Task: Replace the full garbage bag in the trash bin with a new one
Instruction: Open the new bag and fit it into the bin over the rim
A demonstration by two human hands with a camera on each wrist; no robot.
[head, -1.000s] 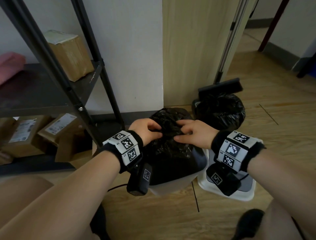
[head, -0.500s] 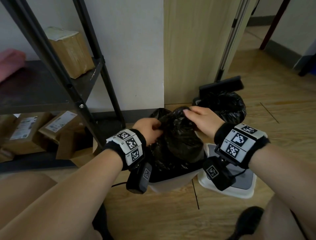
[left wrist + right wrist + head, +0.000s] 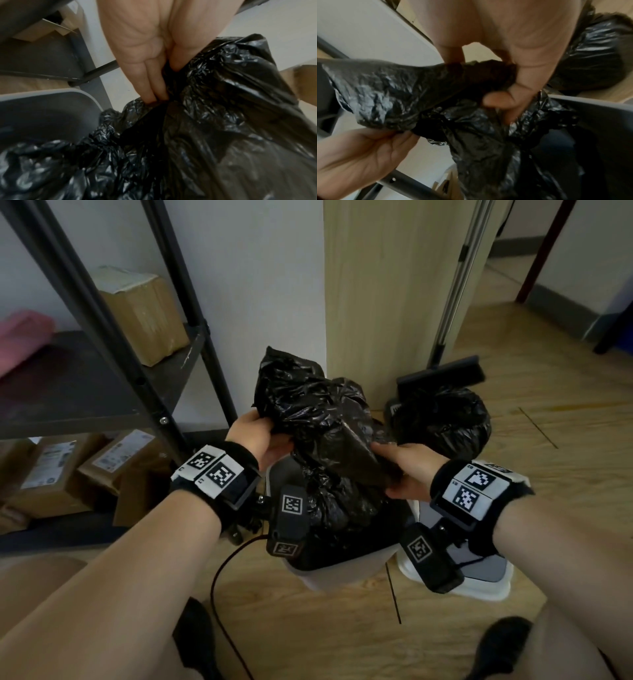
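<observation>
A crumpled black garbage bag hangs above the white trash bin, its lower part trailing down into the bin. My left hand grips the bag's left side, fingers pinching the plastic. At the bag's right edge my right hand pinches a fold between thumb and fingers. A tied, full black bag lies on the floor behind the bin, to the right. The bin's grey rim shows in the left wrist view.
A black metal shelf rack with cardboard boxes stands on the left. The bin's white lid lies on the wood floor at right. A broom and dustpan lean by the wooden panel. A dark red cable runs across the floor.
Both hands have lifted the black bag up out of the bin and drawn it apart; it now stands much higher than a second ago.
</observation>
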